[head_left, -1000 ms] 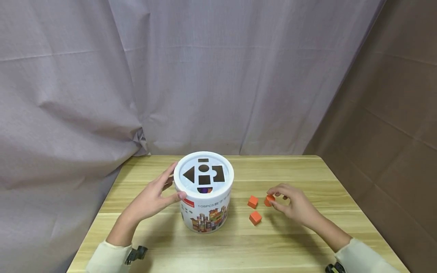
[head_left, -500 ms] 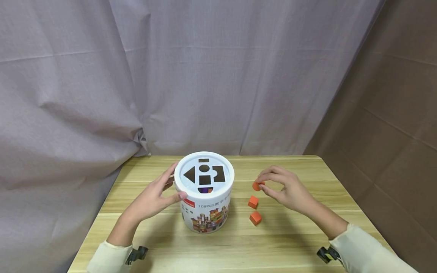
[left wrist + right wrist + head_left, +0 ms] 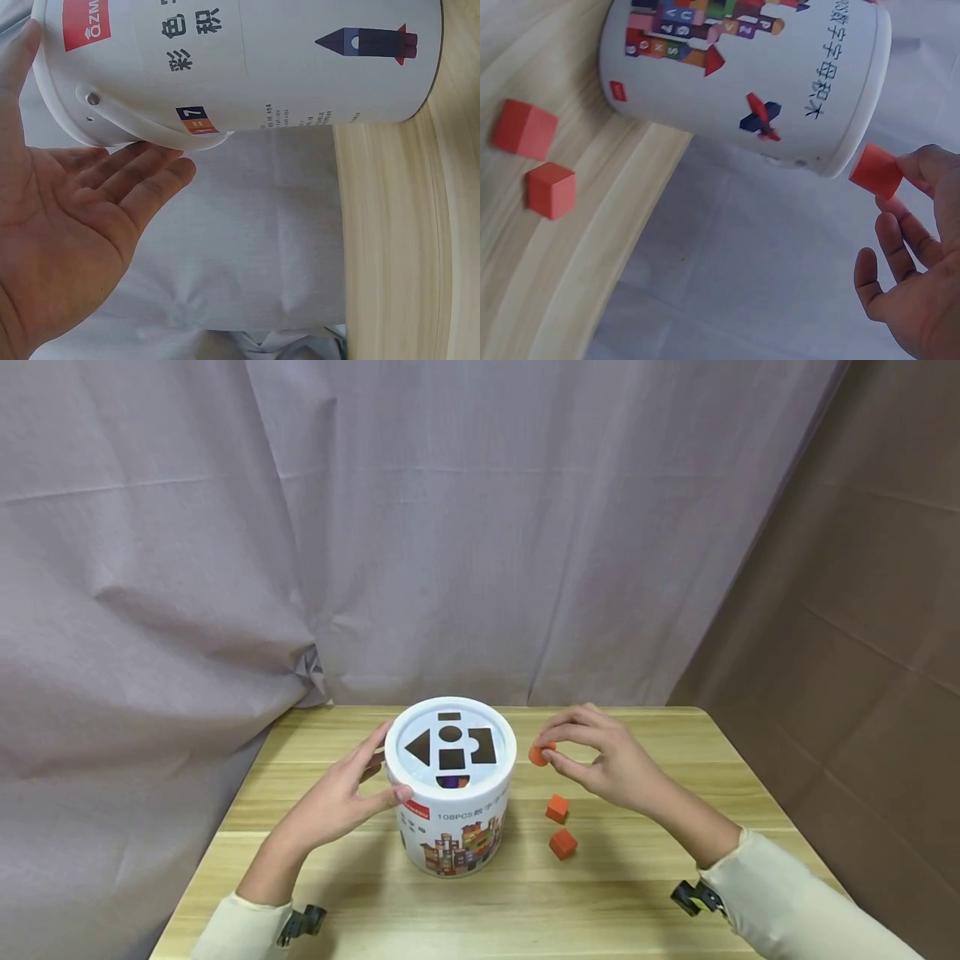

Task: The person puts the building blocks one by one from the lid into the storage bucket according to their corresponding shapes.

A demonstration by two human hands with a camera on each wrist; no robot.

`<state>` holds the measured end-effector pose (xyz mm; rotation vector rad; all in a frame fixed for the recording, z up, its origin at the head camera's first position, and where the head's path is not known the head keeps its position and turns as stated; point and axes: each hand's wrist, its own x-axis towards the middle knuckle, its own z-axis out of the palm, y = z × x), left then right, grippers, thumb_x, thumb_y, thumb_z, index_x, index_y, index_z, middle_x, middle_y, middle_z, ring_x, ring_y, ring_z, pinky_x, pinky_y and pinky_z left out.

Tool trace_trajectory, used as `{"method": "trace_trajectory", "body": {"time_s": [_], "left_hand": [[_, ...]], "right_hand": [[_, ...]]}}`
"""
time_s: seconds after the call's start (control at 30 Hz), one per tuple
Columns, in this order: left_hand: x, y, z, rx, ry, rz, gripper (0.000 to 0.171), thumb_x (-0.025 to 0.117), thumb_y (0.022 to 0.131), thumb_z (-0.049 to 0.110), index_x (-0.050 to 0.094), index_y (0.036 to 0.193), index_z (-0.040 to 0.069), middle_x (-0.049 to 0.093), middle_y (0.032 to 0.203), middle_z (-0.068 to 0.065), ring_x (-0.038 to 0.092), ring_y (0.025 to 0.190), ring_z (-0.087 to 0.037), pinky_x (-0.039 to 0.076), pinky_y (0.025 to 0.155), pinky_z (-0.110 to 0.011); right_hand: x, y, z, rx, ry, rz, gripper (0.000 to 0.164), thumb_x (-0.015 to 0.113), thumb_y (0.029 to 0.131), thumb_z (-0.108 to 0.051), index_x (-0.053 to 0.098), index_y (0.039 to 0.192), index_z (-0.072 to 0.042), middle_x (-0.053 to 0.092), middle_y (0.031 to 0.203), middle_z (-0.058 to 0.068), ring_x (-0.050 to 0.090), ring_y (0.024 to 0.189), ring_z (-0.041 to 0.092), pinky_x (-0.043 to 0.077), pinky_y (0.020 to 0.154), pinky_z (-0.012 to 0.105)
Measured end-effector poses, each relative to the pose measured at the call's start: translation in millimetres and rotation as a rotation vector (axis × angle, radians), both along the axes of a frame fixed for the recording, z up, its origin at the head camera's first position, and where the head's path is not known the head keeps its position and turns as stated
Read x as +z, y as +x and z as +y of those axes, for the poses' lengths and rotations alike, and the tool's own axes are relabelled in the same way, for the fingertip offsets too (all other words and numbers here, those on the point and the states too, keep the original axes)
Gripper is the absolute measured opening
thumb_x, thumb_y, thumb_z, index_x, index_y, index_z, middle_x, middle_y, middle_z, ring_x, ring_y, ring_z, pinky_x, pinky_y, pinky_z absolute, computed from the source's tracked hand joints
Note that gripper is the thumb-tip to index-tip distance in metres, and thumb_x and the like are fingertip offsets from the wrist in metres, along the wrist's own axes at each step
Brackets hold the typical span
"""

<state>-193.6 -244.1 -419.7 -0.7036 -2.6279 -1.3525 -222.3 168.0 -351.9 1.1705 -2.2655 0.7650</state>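
A white lidded bucket point(image 3: 453, 827) of toy blocks stands upright on the table, its lid point(image 3: 491, 781) cut with several shaped holes. My left hand point(image 3: 337, 802) rests against the bucket's left side, thumb on the front of the rim and fairly straight fingers farther back. In the left wrist view, fingertips touch near the white handle point(image 3: 169, 137). Pinched between thumb and fingers of my right hand point(image 3: 611, 760) is an orange block point(image 3: 875, 171), rounded in outline. It is raised just right of the bucket's rim. Two orange cubes point(image 3: 557, 809) point(image 3: 562, 844) lie on the table.
The wooden table point(image 3: 510, 918) carries the bucket and cubes. A grey curtain point(image 3: 450, 527) hangs behind its far edge, and a brown cloth point(image 3: 862, 610) hangs along the right. Purple and orange things point(image 3: 453, 782) show through the lid's front hole.
My right hand has lifted the orange block from beside the two cubes and carried it left and away from me, close to the bucket. The left hand stays on the bucket.
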Motion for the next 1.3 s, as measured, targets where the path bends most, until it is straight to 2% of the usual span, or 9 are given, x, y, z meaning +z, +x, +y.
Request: {"method": "trace_trajectory", "body": {"time_s": [0.27, 0.47, 0.73, 1.0, 1.3], "left_hand": [[1.0, 0.6, 0.9, 0.01, -0.016, 0.005, 0.108, 0.084, 0.097, 0.053, 0.014, 0.178, 0.038, 0.042, 0.177, -0.009, 0.054, 0.155, -0.038, 0.046, 0.129, -0.057], [0.3, 0.8, 1.3, 0.02, -0.025, 0.0, 0.108, 0.083, 0.097, 0.055, 0.015, 0.179, 0.035, 0.043, 0.177, -0.011, 0.054, 0.155, -0.038, 0.046, 0.129, -0.056], [1.2, 1.3, 1.5, 0.03, -0.021, -0.014, 0.108, 0.083, 0.096, 0.055, 0.016, 0.179, 0.035, 0.043, 0.176, -0.012, 0.054, 0.155, -0.039, 0.045, 0.129, -0.056], [0.4, 1.0, 1.9, 0.026, -0.018, -0.013, 0.107, 0.083, 0.097, 0.056, 0.016, 0.179, 0.035, 0.043, 0.177, -0.012, 0.052, 0.157, -0.037, 0.045, 0.13, -0.055], [-1.0, 1.6, 4.0, 0.027, -0.019, -0.014, 0.106, 0.082, 0.098, 0.056, 0.016, 0.178, 0.037, 0.045, 0.175, -0.012, 0.053, 0.156, -0.037, 0.046, 0.129, -0.056]], "right_hand": [[7.8, -0.1, -19.7, 0.046, -0.019, 0.005, 0.029, 0.09, 0.089, -0.002, 0.086, 0.111, -0.019, 0.078, 0.117, -0.003, 0.066, 0.112, 0.017, 0.059, 0.09, 0.03], [12.1, -1.0, -38.3, 0.074, -0.031, -0.028, 0.026, 0.089, 0.092, -0.007, 0.083, 0.115, -0.017, 0.08, 0.119, -0.004, 0.068, 0.115, 0.018, 0.062, 0.095, 0.036], [11.0, -2.8, -60.8, 0.118, -0.058, -0.057, 0.029, 0.088, 0.093, -0.005, 0.081, 0.12, -0.013, 0.081, 0.119, -0.001, 0.068, 0.105, 0.024, 0.061, 0.088, 0.037], [9.2, -16.2, -83.0, 0.107, -0.037, -0.132, 0.028, 0.088, 0.096, -0.01, 0.08, 0.123, -0.011, 0.081, 0.119, 0.0, 0.069, 0.109, 0.026, 0.063, 0.093, 0.049], [9.1, -30.3, -100.2, 0.084, -0.012, -0.161, 0.029, 0.086, 0.098, -0.014, 0.079, 0.127, -0.012, 0.081, 0.124, 0.001, 0.069, 0.11, 0.026, 0.062, 0.097, 0.042]]}}
